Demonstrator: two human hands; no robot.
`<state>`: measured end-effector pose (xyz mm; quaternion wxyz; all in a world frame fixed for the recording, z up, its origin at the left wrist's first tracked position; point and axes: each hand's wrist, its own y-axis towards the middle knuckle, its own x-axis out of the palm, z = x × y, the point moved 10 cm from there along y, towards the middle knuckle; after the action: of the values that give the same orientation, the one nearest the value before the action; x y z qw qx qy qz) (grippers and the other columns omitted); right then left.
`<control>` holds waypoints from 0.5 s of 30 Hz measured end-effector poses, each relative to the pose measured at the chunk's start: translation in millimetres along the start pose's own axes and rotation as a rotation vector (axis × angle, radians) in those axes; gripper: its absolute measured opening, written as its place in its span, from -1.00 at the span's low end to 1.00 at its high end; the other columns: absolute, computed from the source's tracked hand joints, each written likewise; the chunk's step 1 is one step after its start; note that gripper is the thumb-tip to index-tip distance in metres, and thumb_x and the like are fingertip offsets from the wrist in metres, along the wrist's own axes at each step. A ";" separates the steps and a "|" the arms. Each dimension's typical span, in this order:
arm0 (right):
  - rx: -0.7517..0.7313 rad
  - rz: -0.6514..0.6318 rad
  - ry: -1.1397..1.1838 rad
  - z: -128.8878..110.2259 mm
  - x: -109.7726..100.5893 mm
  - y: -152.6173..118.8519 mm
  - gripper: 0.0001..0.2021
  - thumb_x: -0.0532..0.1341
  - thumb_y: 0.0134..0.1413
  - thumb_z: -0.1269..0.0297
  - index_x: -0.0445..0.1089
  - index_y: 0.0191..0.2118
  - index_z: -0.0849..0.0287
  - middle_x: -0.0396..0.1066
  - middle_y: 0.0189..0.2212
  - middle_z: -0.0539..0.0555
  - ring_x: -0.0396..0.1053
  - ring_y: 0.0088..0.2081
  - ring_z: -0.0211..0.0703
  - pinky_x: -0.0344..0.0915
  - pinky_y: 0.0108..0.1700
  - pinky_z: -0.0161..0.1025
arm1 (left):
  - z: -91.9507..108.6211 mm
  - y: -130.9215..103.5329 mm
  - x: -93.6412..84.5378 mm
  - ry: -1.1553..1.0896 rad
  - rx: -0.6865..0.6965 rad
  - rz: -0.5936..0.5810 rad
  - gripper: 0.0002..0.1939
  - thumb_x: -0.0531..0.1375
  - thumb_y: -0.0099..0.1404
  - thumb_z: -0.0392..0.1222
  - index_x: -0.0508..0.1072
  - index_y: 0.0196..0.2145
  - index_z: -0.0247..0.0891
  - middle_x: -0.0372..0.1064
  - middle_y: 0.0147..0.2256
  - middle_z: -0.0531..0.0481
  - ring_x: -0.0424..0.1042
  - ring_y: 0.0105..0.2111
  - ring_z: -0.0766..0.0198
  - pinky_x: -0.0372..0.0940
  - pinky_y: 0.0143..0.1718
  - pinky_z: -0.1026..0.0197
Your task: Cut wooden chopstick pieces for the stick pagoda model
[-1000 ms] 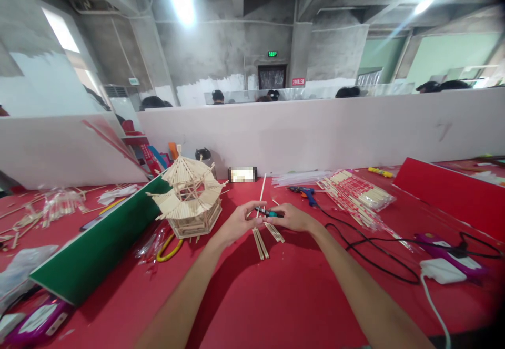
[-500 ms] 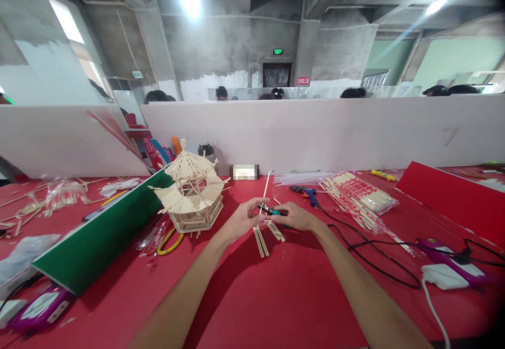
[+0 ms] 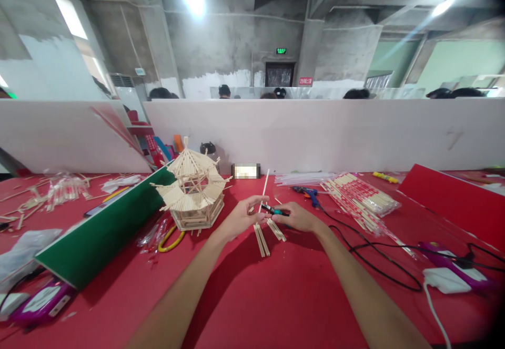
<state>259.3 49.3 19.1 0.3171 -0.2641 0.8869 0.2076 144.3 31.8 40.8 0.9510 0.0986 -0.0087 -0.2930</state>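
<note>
Red bench, bare concrete room: pliers and a long stick meet between two hands

Concrete walls stand beyond a pale partition (image 3: 276, 133), and the red bench (image 3: 256, 301) runs up to it. Taking the hands as the clock's centre, with twelve straight ahead, the left hand (image 3: 239, 220) has its fingers pinched round a long stick (image 3: 266, 183) that points to twelve. The right hand (image 3: 300, 216) has its fingers curled around teal-handled pliers (image 3: 278, 212), whose dark nose reaches in beside the stick. Whether the nose touches it, I cannot tell.

Two groups of short sticks (image 3: 262, 244) lie near six o'clock. A stick-built pavilion (image 3: 195, 199) stands at about ten, a glue gun (image 3: 310, 196) at two, and bagged sticks (image 3: 371, 196) nearer three. A black cable (image 3: 379, 281) loops around four.

The pliers' nose sits close to the left fingertips, so a slip could nip skin. A loose pinch might let the stick twist, leaving a crooked or splintered end if the pliers bite. The right forearm could snag the cable and drag the gun; a leftward swing of the left elbow could knock the pavilion's thin eaves.
</note>
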 end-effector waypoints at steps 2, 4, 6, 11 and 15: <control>0.002 0.004 -0.005 -0.3 -0.2 -0.1 -0.55 0.15 0.15 -0.08 0.52 -0.11 0.20 0.54 -0.25 0.08 0.41 -0.24 -0.02 0.25 -0.18 -0.23 | -0.1 0.4 0.0 0.004 0.003 0.005 -0.51 0.30 0.18 -0.19 0.39 0.08 -0.21 0.29 0.11 -0.21 0.49 -0.15 0.18 0.36 -0.03 0.05; 0.003 0.014 -0.008 -0.7 -1.0 0.0 -0.54 0.15 0.15 -0.09 0.53 -0.12 0.21 0.53 -0.25 0.07 0.41 -0.24 -0.02 0.24 -0.19 -0.24 | -0.6 0.8 0.0 0.003 0.005 0.012 -0.49 0.32 0.16 -0.19 0.40 0.08 -0.22 0.30 0.10 -0.21 0.48 -0.14 0.18 0.36 -0.04 0.07; 0.002 0.003 -0.005 -1.0 0.4 0.4 -0.53 0.14 0.15 -0.11 0.53 -0.13 0.21 0.53 -0.28 0.06 0.40 -0.26 -0.03 0.23 -0.22 -0.25 | -2.4 1.1 0.7 -0.018 -0.002 0.013 -0.47 0.34 0.14 -0.18 0.40 0.08 -0.22 0.32 0.08 -0.21 0.47 -0.14 0.18 0.37 -0.06 0.08; -0.005 -0.023 0.009 1.4 1.2 1.1 -0.49 0.12 0.15 -0.14 0.52 -0.17 0.26 0.47 -0.36 0.05 0.33 -0.34 -0.12 0.17 -0.29 -0.30 | -8.9 0.7 4.2 -0.130 -0.030 -0.006 -0.43 0.36 0.11 -0.14 0.40 0.08 -0.24 0.26 0.14 -0.24 0.47 -0.13 0.16 0.39 -0.08 0.10; 0.008 -0.094 0.009 5.5 3.0 -1.8 -0.46 0.08 0.17 -0.16 0.48 -0.33 0.30 0.33 -0.52 -0.01 0.20 -0.48 -0.25 0.09 -0.42 -0.34 | -14.6 -0.2 10.0 -0.179 -0.072 -0.047 -0.41 0.36 0.13 -0.11 0.38 0.10 -0.23 0.29 0.11 -0.25 0.49 -0.14 0.14 0.39 -0.10 0.10</control>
<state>260.8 49.8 12.8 0.3236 -0.3050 0.8757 0.1880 153.6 28.7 26.1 0.9422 0.0379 -0.0810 -0.3230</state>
